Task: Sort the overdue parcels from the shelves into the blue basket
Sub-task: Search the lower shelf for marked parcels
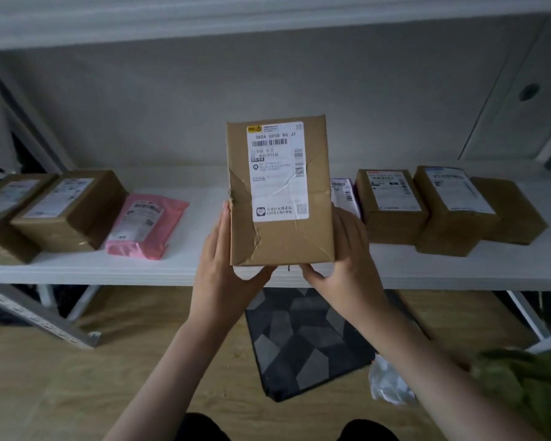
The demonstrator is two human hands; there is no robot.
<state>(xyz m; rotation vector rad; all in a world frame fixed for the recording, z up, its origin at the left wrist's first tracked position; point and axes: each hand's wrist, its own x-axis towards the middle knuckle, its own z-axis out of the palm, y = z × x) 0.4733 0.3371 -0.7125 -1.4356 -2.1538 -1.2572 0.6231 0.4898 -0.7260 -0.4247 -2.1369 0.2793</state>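
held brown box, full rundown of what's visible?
The held brown box is a cardboard carton, creased and dented on its front, sealed with clear tape. A white shipping label with barcodes and the code G058 covers most of the front. It is held upright, label toward the camera, in front of the white shelf. The left hand and right hand cup its lower sides and bottom corners. Nothing else touches it.

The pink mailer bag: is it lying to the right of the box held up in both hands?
No, the pink mailer bag lies on the shelf left of the held box.
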